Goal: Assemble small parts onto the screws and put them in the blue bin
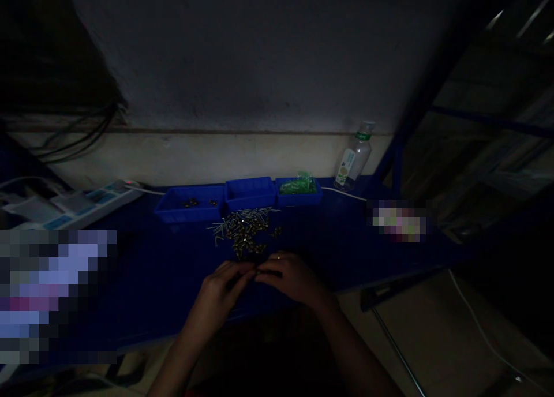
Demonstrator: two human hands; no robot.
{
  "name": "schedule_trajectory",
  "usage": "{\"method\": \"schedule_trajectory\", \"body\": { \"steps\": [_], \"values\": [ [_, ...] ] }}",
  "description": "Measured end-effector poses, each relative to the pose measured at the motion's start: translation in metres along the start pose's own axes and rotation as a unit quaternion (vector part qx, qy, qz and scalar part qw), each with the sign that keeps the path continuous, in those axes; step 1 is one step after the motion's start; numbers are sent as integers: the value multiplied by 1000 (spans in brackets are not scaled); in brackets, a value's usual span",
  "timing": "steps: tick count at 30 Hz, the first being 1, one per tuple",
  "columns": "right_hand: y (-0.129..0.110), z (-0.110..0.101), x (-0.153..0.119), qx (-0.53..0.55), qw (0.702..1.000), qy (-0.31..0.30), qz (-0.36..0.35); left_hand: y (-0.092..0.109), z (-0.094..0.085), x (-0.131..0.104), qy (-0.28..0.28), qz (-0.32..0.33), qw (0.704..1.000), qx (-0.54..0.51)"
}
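Note:
My left hand [225,281] and my right hand [288,274] meet fingertip to fingertip over the front part of the blue table [151,281]. Both are closed in a pinch; what is between the fingertips is too small and dark to name. Just beyond the hands lies a loose pile of small brass-coloured metal parts [246,235], with thin silvery pins or screws [249,213] along its far side. Behind the pile stand a blue bin [190,213] with a few metal parts, a middle blue bin [251,201] and a blue bin [300,199] holding green plastic bags [298,184].
A clear bottle [354,161] leans at the back right near the wall. White power strips [82,206] with cables lie at the back left. Blurred-out items sit at the far left and at the right of the table. A blue metal frame rises at the right.

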State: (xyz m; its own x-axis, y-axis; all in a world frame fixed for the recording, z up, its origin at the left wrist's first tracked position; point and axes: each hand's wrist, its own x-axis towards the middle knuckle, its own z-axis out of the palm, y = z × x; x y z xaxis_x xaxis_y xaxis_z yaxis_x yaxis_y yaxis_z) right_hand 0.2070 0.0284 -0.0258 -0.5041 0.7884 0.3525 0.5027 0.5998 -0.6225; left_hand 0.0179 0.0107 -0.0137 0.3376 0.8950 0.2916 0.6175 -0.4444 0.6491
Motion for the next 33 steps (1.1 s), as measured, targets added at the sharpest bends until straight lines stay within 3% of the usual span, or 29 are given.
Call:
{"method": "schedule_trajectory", "body": {
  "steps": [6, 11, 21, 28, 33],
  "values": [
    [-2, -1, 0, -17, 1000, -11, -13, 4, -2, -1, -21, 23, 1000, -3],
    [-4, -2, -1, 25, 999, 19, 32, 4, -2, 0, -9, 11, 1000, 7],
    [-9, -7, -2, 65, 997, 23, 30, 4, -1, 5, -66, 27, 997, 19],
    [-9, -7, -2, 63, 996, 42, 47, 4, -2, 3, -39, 8, 999, 1],
    [-6, -3, -1, 19, 999, 12, 39, 5, -4, 2, -23, 3, 1000, -2]
  ]
}}
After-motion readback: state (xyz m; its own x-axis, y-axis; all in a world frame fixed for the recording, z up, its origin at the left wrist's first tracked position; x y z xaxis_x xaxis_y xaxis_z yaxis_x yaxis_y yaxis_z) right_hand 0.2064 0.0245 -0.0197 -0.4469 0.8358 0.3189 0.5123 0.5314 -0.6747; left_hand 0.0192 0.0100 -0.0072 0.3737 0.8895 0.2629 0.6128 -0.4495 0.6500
